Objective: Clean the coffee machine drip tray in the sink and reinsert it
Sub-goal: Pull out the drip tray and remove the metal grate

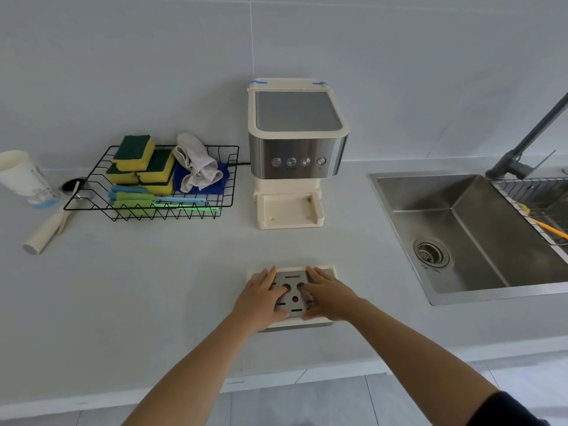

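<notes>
The cream drip tray [329, 268] with a grey metal grate and a red dot lies flat on the white counter, in front of the coffee machine [296, 142]. My left hand [261, 298] rests on the tray's left half and my right hand [330, 298] on its right half, thumbs on the grate, fingers spread over the edges. The machine's tray slot [289, 212] at its base stands bare. The steel sink [473, 238] lies to the right.
A black wire basket [227, 176] at the left holds sponges, cloths and brushes. A white cup [21, 176], a portafilter and a cream handle lie further left. A dark faucet [522, 152] and a wire rack stand at the sink's far right. The counter's front edge runs just below my forearms.
</notes>
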